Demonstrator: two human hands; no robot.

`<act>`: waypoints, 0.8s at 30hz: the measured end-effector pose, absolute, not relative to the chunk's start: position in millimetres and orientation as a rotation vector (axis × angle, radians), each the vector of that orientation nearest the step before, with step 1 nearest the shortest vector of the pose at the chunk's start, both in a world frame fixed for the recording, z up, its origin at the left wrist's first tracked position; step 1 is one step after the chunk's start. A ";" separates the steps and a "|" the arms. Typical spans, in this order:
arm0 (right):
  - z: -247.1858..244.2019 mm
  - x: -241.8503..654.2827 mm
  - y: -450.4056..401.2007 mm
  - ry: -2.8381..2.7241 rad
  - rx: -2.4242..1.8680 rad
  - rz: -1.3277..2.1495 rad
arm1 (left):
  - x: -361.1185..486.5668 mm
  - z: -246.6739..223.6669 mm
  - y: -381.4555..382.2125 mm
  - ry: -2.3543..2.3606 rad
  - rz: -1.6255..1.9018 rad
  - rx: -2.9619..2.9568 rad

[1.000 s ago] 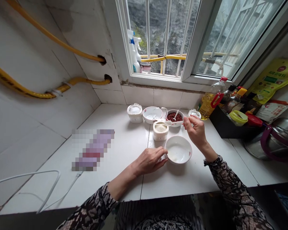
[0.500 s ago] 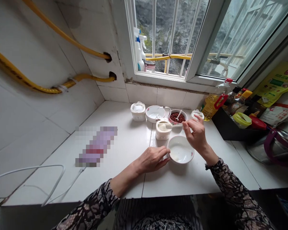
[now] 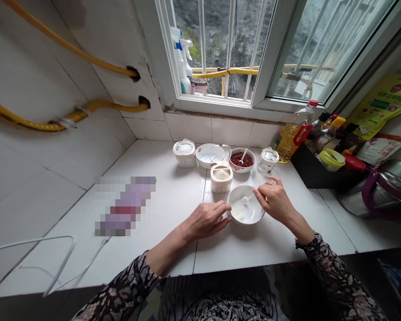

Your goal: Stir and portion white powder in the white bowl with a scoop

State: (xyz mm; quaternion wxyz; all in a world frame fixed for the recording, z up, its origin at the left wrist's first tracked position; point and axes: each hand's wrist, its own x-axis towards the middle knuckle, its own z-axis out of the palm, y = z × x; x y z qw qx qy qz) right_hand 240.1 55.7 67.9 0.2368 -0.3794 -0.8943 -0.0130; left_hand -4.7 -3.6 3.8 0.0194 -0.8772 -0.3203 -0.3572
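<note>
A white bowl [image 3: 254,216] with some pale powder in its bottom stands on the white tiled counter. My left hand [image 3: 209,219] grips its left rim between thumb and fingers. My right hand [image 3: 274,198] pinches the handle of a small white spoon [image 3: 245,200], whose head is inside the bowl. Just behind the bowl is an open white jar [image 3: 221,185] of pale powder. Behind that are a bowl of dark red beans [image 3: 242,160] with a spoon in it, a bowl of clear liquid [image 3: 210,156], a lidded white jar [image 3: 184,154] and a small glass jar [image 3: 268,161].
An oil bottle [image 3: 289,138] and a black box [image 3: 307,167] of condiments stand at the right, beside a metal pot [image 3: 354,200]. A blurred purple object [image 3: 130,205] with a white cable [image 3: 93,258] lies at left.
My right hand has brought the spoon from the open jar down into the bowl, where more powder now lies. My left hand stays on the rim. The view has shifted slightly.
</note>
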 end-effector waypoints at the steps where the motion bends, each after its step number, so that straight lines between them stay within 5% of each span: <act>1: 65.7 236.4 53.6 -2.462 -1.026 -0.067 | -4.9 3.2 -3.6 -1.000 -1.108 -2.728; 24: 69.5 241.2 55.3 -1.995 -1.194 0.939 | -3.9 5.5 -4.1 -0.983 -1.097 -2.717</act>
